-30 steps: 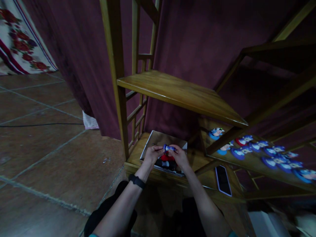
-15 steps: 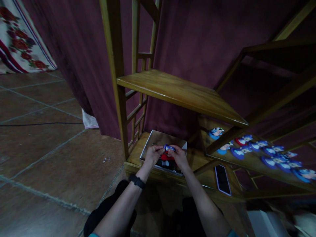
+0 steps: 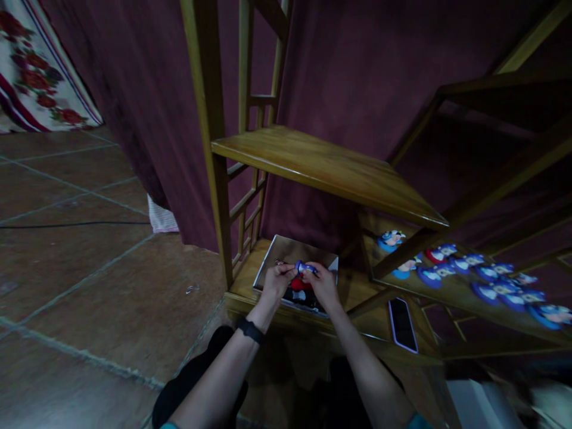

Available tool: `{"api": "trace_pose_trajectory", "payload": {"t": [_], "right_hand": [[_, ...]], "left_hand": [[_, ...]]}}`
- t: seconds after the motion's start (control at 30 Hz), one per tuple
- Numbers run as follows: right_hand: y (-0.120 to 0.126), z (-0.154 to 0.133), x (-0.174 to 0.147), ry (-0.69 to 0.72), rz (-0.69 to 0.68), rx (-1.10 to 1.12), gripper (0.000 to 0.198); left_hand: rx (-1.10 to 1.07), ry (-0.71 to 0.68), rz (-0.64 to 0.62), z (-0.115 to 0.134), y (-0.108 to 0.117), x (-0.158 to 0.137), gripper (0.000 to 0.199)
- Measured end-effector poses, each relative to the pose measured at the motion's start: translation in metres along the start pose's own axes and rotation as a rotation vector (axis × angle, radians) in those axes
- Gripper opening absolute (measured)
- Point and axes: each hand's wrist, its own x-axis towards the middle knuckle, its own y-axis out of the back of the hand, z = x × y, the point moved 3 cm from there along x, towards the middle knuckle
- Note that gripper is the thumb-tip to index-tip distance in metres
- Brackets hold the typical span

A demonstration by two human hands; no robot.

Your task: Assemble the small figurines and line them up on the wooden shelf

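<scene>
A small purple-and-white figurine [image 3: 305, 268] is held sideways between both hands. My left hand [image 3: 276, 283] pinches its left end, where a rounded purple part shows. At its right end, the fingers of my right hand [image 3: 325, 286] are closed on it. Below the hands sits an open shallow box [image 3: 308, 249] with a brown inside and white edges. Red and black items [image 3: 300, 295] lie in the box, partly covered by the hands, so their kind is unclear. Close to the left fingertips is a small patterned thing, too small to name.
The box rests on the low board of a wooden shelf unit [image 3: 218, 214]. A higher shelf board [image 3: 326, 170] juts out above the hands. To the right lie a phone [image 3: 403, 325] and, on another board, several blue, purple and red figurines [image 3: 467, 262]. A dark curtain [image 3: 357, 89] hangs behind.
The figurine has turned slightly between my fingers, and more of its purple left end shows. Both hands stay in nearly the same place over the box.
</scene>
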Motion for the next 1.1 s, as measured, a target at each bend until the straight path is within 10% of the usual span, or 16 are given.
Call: {"api": "trace_pose_trajectory", "payload": {"t": [1.1], "right_hand": [[-0.007,-0.006,0.003,0.155,-0.048,-0.136,0.038]], "left_hand": [[-0.234,0.203,0.085,-0.002,0.006,0.005,0.018]]}}
